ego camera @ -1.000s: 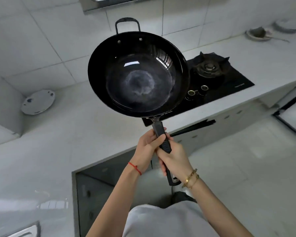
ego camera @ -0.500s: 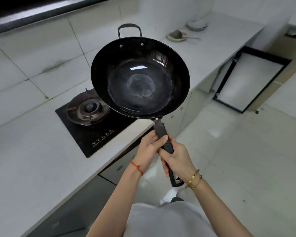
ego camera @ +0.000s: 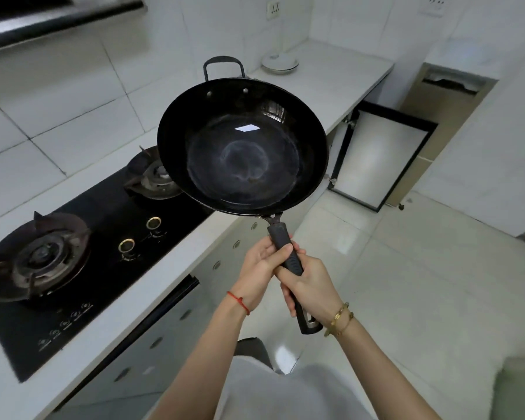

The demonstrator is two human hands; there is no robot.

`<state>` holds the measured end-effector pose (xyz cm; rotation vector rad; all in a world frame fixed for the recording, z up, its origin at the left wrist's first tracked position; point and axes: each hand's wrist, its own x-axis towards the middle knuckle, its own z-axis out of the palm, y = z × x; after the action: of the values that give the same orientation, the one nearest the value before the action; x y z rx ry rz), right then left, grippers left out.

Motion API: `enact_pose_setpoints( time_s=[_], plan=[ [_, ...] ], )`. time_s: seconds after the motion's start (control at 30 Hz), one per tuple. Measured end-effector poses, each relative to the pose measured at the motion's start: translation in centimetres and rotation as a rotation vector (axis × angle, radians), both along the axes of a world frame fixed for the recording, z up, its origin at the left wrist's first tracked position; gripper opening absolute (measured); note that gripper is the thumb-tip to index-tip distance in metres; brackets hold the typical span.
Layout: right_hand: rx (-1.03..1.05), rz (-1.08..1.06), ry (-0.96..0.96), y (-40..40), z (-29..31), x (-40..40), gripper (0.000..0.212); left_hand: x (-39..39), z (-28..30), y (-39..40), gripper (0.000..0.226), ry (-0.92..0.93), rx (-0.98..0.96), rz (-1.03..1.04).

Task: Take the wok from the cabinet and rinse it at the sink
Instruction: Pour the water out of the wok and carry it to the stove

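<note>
One round black steel wok (ego camera: 243, 147) is held clear of any cabinet, its long black handle (ego camera: 288, 262) clasped by the left hand (ego camera: 259, 272) and right hand (ego camera: 311, 287), above two gas burners (ego camera: 40, 256), one white dish (ego camera: 280, 63) beyond; rinsing judged outstanding, no sink seen.

wok (ego camera: 243, 147): black, with a pale grey ring-shaped haze at the bottom
wok handle (ego camera: 287, 257): black, ribbed pattern
left wrist cord (ego camera: 238, 302): red
right wrist bracelets (ego camera: 339, 319): gold
hob (ego camera: 82, 253): glossy black, left of the wok; two knobs ringed in gold, burners dark brown
counter (ego camera: 340, 83): white
wall tiles (ego camera: 58, 95): white with grey grout lines
cabinet door (ego camera: 379, 159): white panel in a black frame, right of the wok
</note>
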<state>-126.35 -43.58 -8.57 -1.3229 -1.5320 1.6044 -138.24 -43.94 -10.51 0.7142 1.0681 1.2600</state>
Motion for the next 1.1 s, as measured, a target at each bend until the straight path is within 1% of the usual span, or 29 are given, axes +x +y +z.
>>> enact_pose_setpoints(
  time_s=[0.1, 0.27, 0.53, 0.73, 0.87, 1.1],
  plan=[
    [-0.015, -0.008, 0.013, 3.7, -0.5, 1.2, 0.018, 1.2, -0.5, 3.9, 0.032, 0.01, -0.02, -0.012],
    [0.0, -0.01, 0.002, 10.9, -1.9, 2.3, 0.017, 2.2, -1.5, 11.0, 0.032, 0.037, -0.032, -0.052],
    [0.038, 0.021, -0.057, 25.6, -2.7, 2.9, 0.026, 2.5, -2.6, 25.4, 0.034, -0.003, -0.029, -0.032],
    [0.03, 0.057, -0.093, 35.8, -2.6, 1.9, 0.023, 1.7, -2.5, 34.9, 0.029, 0.001, -0.019, 0.034],
    [0.042, 0.096, -0.122, 40.7, -3.0, 0.1, 0.014, 0.2, -2.6, 39.2, 0.03, -0.003, -0.042, 0.106],
    [0.075, 0.237, -0.139, 48.0, -4.5, -3.1, 0.023, -2.4, -3.7, 45.0, 0.031, -0.059, -0.08, 0.25]
  ],
)
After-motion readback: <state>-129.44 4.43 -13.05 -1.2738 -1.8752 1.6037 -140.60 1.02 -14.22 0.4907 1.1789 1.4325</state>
